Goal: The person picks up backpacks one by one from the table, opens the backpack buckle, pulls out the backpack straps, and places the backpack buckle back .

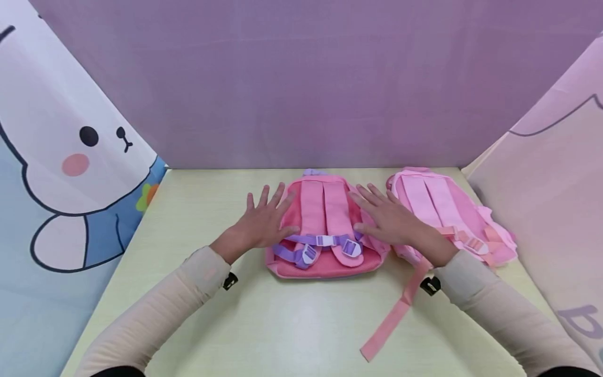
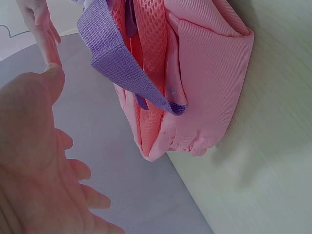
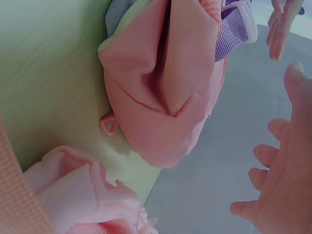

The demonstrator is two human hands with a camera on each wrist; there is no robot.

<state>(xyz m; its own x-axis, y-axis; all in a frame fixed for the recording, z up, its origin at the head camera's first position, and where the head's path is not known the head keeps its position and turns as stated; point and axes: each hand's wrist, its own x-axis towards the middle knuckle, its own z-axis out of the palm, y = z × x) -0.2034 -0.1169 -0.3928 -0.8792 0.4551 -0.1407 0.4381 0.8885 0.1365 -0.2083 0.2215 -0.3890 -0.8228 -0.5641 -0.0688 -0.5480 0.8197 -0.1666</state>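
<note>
A coral-pink child's backpack [image 1: 312,209] lies on the table with its shoulder straps facing up. Purple webbing [image 1: 285,253] crosses its lower part, joined by a white buckle [image 1: 325,240]. My left hand [image 1: 261,222] hovers at the backpack's left side, palm down, fingers spread. On the other side, my right hand [image 1: 392,220] is held the same way, over the right edge. Both wrist views show a gap between palm and bag; neither hand grips anything. In the left wrist view, a purple strap [image 2: 124,68] loops out from the bag's pink side [image 2: 214,83].
To the right lies a lighter pink backpack [image 1: 431,199], partly under my right forearm. Its salmon strap [image 1: 388,324] trails toward the table's front. A purple cloth [image 1: 301,89] stands behind the table [image 1: 212,324], with printed cloth panels [image 1: 52,157] at the sides.
</note>
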